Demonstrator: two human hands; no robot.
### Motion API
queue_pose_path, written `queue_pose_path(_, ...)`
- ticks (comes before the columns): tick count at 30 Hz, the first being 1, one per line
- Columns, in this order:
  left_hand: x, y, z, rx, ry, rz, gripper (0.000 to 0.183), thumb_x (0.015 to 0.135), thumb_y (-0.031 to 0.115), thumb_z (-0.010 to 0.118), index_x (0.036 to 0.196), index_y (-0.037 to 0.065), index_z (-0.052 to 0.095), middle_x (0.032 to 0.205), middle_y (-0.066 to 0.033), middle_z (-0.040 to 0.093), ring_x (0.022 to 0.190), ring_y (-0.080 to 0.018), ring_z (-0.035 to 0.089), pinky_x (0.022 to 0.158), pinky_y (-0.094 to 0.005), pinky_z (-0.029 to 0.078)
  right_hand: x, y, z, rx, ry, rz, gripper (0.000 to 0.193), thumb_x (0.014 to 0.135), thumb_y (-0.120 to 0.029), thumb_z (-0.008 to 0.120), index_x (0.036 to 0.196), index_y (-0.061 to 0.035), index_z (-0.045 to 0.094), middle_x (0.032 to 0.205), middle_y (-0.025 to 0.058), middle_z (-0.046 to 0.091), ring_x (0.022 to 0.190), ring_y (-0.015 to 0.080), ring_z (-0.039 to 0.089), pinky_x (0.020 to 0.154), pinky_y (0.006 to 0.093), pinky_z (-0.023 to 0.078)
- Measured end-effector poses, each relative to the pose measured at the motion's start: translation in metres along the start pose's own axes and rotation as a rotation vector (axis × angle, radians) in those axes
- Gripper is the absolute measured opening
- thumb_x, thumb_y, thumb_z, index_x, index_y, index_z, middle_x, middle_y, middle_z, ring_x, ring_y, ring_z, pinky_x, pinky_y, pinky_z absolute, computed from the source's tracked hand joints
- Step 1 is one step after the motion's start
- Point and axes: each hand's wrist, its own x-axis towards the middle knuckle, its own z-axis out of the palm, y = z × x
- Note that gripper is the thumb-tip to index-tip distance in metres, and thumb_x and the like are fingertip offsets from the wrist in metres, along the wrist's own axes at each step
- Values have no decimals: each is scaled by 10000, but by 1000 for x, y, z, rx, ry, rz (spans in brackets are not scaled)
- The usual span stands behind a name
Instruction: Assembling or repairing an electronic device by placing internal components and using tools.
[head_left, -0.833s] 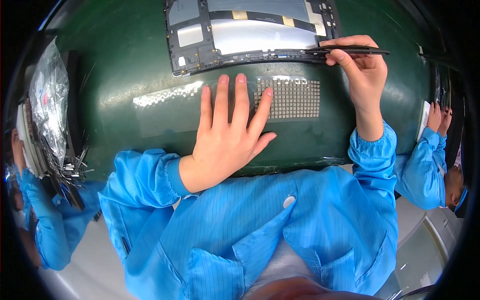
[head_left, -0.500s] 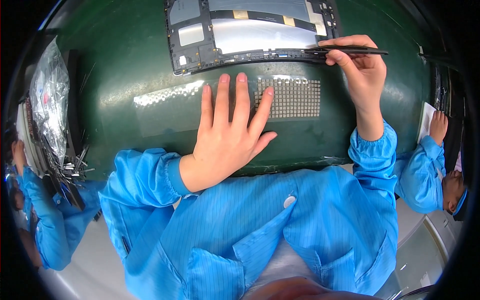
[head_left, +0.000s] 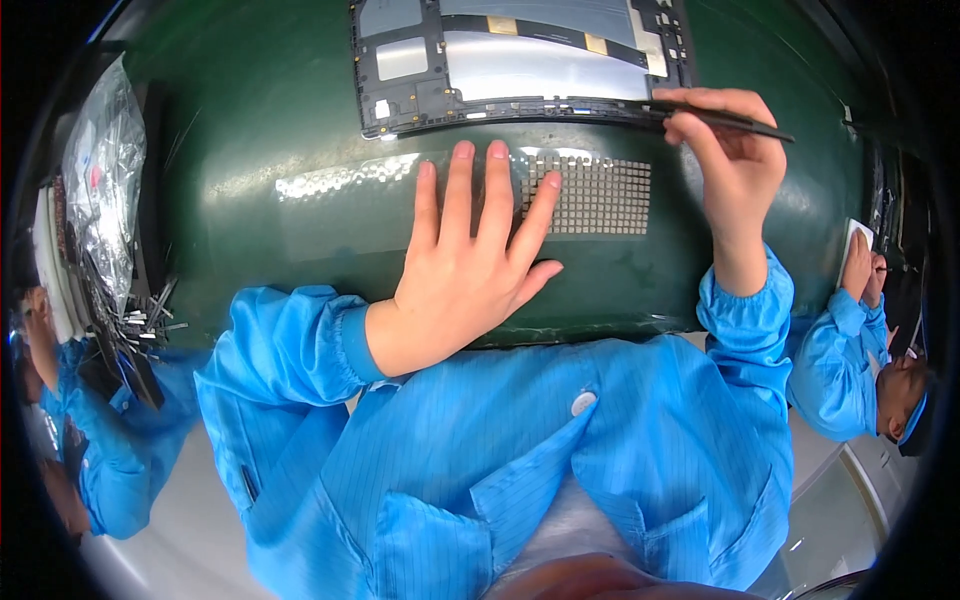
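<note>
My left hand [head_left: 465, 255] lies flat with fingers spread on a clear plastic sheet [head_left: 340, 225]. Its index fingertip rests at the left edge of a grid of small grey square pads [head_left: 600, 195] stuck on that sheet. Between thumb and fingers, my right hand [head_left: 738, 165] pinches black tweezers [head_left: 730, 118]. Their tips point left, at the near edge of a black device frame [head_left: 410, 85] with a silver metal panel [head_left: 545, 75]; whether they touch it or hold a pad, I cannot tell.
A green mat [head_left: 240, 130] covers the bench. At the left stand a clear plastic bag [head_left: 105, 190] and a bundle of thin dark and silver strips [head_left: 150, 318]. Co-workers in blue sit on both sides; one at the right has hands on a white item [head_left: 860, 232].
The tweezers' rear end has dipped, so they now slant down to the right. The device frame appears slightly farther right and up in view. My left hand stays on the sheet.
</note>
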Motion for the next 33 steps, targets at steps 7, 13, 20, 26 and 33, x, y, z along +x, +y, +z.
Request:
queue_pose_path(7,0,0,2,21,10,6,750,737,539,666,1385,211,479,1367,-270,428,1238,-475,432,1007,-589,357,-21,-15,50,228,-197,311,183,823,9,692,992,39,628,948,104,685,797,144,668,711,252,554)
queue_pose_path(13,1,0,1,23,-3,9,751,734,544,664,1382,210,483,1372,-271,425,1244,-478,426,1016,-590,349,-23,-12,53,238,-174,306,171,816,-11,704,970,26,639,937,84,686,764,133,668,679,244,556)
queue_pose_path(20,-1,1,4,26,-8,14,751,735,538,666,1380,199,483,1381,-277,415,1252,-487,413,1026,-592,338,-27,-8,54,79,-211,159,145,816,-7,701,950,16,648,937,71,687,790,136,667,677,249,557)
queue_pose_path(26,0,-1,1,20,-6,11,736,746,517,668,1386,209,477,1378,-282,407,1235,-491,421,1011,-590,354,-13,-11,37,259,-105,157,162,843,15,667,996,41,619,945,127,683,762,152,658,668,242,544)
queue_pose_path(33,3,-2,-3,19,-17,35,728,762,496,662,1403,219,458,1364,-285,411,1207,-494,438,987,-584,380,3,26,-39,64,22,19,142,896,14,600,1031,23,556,1002,196,675,769,136,616,719,246,521)
